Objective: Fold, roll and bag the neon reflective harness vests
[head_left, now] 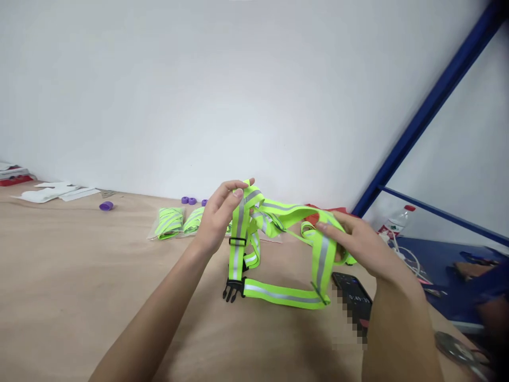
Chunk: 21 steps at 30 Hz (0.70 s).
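A neon yellow-green reflective vest (pixel 284 298) made of elastic straps with grey stripes hangs between my hands above the table. My left hand (pixel 220 212) pinches one strap between thumb and fingers. Below it on that strap sit a black slider and a black side-release buckle (pixel 234 289), whose prongs are free. My right hand (pixel 353 236) is closed around the straps at the other side, thumb on top. Part of the vest droops in loops behind, and some of its straps overlap there.
Bagged reflective straps (pixel 169 223) lie near the wall, with purple rings (pixel 106 206) farther left. White papers (pixel 51 192) are at the far left. A phone (pixel 353 297) lies by my right forearm. A plastic bottle (pixel 397 220) and blue metal frame (pixel 425 111) stand right.
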Each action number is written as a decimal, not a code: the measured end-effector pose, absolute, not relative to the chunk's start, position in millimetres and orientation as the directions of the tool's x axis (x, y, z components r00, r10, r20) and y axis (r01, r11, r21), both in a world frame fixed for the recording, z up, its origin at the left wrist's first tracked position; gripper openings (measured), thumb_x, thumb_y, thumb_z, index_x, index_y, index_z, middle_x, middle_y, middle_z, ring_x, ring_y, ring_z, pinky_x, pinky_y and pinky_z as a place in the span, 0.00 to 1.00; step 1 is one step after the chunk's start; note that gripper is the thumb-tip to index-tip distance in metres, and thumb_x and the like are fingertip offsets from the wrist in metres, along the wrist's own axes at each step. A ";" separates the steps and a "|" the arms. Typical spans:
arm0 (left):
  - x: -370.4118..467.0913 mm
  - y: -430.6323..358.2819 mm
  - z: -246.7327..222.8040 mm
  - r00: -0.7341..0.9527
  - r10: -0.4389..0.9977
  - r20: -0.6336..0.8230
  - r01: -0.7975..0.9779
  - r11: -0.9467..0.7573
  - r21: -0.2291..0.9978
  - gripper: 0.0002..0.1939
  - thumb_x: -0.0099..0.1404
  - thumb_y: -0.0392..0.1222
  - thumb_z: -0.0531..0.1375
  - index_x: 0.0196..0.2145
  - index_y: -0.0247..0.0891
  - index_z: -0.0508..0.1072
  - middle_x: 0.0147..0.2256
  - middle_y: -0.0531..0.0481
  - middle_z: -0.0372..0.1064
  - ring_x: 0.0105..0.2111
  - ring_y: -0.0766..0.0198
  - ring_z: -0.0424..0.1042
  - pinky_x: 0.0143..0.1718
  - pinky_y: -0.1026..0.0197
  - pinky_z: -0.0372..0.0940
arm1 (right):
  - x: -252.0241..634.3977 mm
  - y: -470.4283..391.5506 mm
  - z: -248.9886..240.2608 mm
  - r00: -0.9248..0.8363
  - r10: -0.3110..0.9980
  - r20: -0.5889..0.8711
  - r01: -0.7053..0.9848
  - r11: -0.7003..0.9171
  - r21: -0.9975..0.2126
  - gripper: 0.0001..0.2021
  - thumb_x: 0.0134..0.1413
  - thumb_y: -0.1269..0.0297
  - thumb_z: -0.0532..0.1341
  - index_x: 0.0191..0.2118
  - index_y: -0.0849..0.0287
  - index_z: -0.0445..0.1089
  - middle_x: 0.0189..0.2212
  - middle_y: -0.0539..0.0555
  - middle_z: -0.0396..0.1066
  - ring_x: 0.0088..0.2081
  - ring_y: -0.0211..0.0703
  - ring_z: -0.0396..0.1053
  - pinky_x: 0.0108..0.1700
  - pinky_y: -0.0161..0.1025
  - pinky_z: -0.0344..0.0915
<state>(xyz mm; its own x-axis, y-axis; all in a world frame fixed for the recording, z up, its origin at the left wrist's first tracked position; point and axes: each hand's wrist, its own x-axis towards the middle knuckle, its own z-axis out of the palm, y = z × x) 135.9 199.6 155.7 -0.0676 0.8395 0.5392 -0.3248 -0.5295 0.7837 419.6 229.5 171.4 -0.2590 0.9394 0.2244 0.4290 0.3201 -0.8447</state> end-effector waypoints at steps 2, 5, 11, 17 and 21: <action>145.2 200.5 155.9 -0.039 0.846 0.532 -0.278 -0.520 0.808 0.15 0.66 0.51 0.64 0.44 0.37 0.73 0.59 0.39 0.68 0.52 0.46 0.73 0.47 0.48 0.74 | 421.6 233.0 163.4 -0.319 0.929 0.188 0.515 0.337 -0.788 0.20 0.48 0.42 0.68 0.30 0.55 0.72 0.20 0.49 0.68 0.21 0.41 0.67 0.21 0.36 0.63; 164.6 200.0 159.6 0.063 0.884 0.463 -0.298 -0.426 0.854 0.13 0.66 0.47 0.63 0.44 0.38 0.74 0.59 0.41 0.68 0.45 0.49 0.78 0.40 0.50 0.77 | 420.6 235.7 160.3 -0.276 0.920 0.277 0.623 0.391 -0.678 0.19 0.51 0.42 0.66 0.33 0.55 0.74 0.26 0.51 0.72 0.28 0.44 0.70 0.26 0.37 0.64; 197.8 206.9 166.8 0.165 0.866 0.472 -0.304 -0.411 0.860 0.09 0.67 0.40 0.62 0.45 0.40 0.75 0.59 0.46 0.69 0.39 0.55 0.81 0.34 0.58 0.78 | 410.9 227.7 170.1 -0.114 0.945 0.306 0.818 0.264 -0.511 0.22 0.57 0.39 0.58 0.40 0.53 0.75 0.32 0.54 0.77 0.31 0.49 0.72 0.30 0.41 0.62; 193.4 216.1 166.0 0.152 0.852 0.502 -0.189 -0.473 0.861 0.07 0.68 0.38 0.60 0.41 0.39 0.78 0.45 0.47 0.78 0.28 0.63 0.78 0.22 0.64 0.74 | 394.0 218.2 162.5 -0.145 0.934 0.327 0.876 0.274 -0.397 0.20 0.57 0.42 0.60 0.46 0.50 0.75 0.40 0.55 0.78 0.38 0.55 0.75 0.35 0.44 0.65; 187.3 215.9 167.8 0.135 0.857 0.498 -0.180 -0.473 0.863 0.05 0.67 0.37 0.60 0.38 0.38 0.77 0.38 0.49 0.78 0.21 0.67 0.74 0.18 0.66 0.70 | 376.3 215.9 162.0 -0.285 0.892 0.350 0.724 0.440 -0.532 0.23 0.55 0.43 0.64 0.54 0.46 0.72 0.46 0.53 0.77 0.44 0.54 0.75 0.41 0.45 0.69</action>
